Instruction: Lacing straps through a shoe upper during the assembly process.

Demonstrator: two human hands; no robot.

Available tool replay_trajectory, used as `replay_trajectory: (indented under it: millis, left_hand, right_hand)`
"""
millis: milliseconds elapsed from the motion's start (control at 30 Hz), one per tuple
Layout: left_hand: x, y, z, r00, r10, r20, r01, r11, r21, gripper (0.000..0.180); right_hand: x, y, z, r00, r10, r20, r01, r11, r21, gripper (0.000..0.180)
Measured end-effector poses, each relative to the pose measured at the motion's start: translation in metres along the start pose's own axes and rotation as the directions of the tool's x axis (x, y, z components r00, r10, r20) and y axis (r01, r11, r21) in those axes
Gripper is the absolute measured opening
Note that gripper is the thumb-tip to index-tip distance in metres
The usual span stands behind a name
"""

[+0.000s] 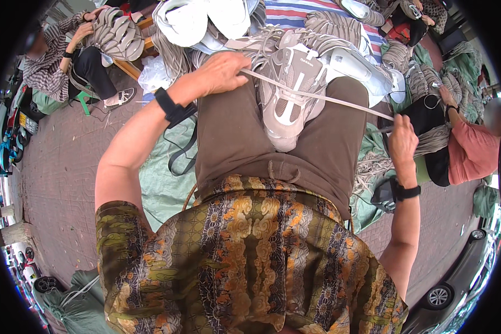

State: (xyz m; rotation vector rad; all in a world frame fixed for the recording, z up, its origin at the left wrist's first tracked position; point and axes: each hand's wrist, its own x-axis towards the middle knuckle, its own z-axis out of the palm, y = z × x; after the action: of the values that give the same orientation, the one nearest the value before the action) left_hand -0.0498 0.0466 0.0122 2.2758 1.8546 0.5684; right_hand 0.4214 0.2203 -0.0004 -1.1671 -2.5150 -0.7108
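Note:
A grey and white sneaker upper (286, 103) sits between my knees, its rounded toe toward me. A pale flat shoelace (339, 102) stretches tight across it, crossing the front of the upper. My left hand (222, 73), to the left of the shoe, pinches one end of the lace. Out to the right and lower, my right hand (403, 138) is closed on the other end. Something thin and dark juts from beside the right fingers, too small to make out.
White shoe pieces (186, 22) and stacks of grey uppers (334, 28) lie beyond my knees on a striped sheet (295, 14). A bundle of loose laces (375, 170) is at my right. Seated people handle uppers at the far left and right. A car (450, 284) stands lower right.

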Motion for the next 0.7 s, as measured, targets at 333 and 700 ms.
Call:
replay_trajectory:
  millis: [333,700]
  left_hand:
    - [-0.068,-0.096,-0.03,0.985,-0.014,-0.169,0.117,0.78,0.615,0.014]
    - [-0.213,-0.198,-0.07,0.757,-0.599,-0.263,0.592,0.458,0.663,0.015]
  right_hand:
    - [-0.161,0.171,0.038,0.869,0.451,0.205,-0.448,0.892,-0.06,0.02]
    - [-0.322,0.275,0.0,0.591,0.784,0.188,-0.751,0.62,-0.225,0.025]
